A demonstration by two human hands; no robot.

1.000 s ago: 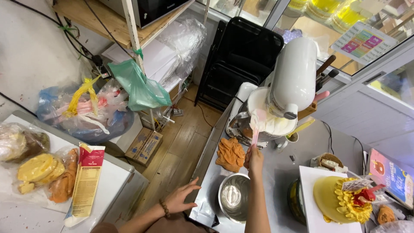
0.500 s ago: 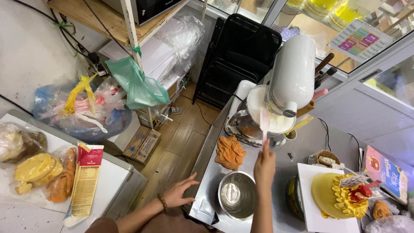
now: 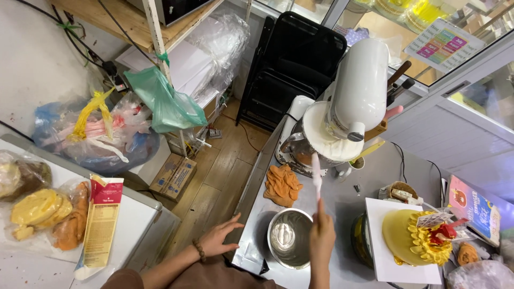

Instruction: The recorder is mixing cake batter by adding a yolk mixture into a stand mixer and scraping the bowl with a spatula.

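My right hand (image 3: 322, 238) grips a white spatula (image 3: 316, 174) and holds it upright, its blade near the white stand mixer (image 3: 350, 104) and the mixer's steel bowl (image 3: 298, 150). Just left of this hand an empty steel bowl (image 3: 289, 238) sits on the metal counter (image 3: 342, 203). My left hand (image 3: 220, 239) is open, fingers spread, resting at the counter's near left edge beside the steel bowl. An orange cloth (image 3: 282, 184) lies between the two bowls.
A yellow decorated cake (image 3: 415, 238) on a white board stands right of my right hand. A white table at left carries bagged yellow goods (image 3: 37, 211) and a red-and-yellow carton (image 3: 101, 222). Black folded chairs (image 3: 292, 64), a green bag (image 3: 163, 101) and cardboard boxes (image 3: 174, 176) line the wooden floor.
My right hand has drawn the spatula back from the mixer toward me and lowered a little. My left hand stays at the counter edge.
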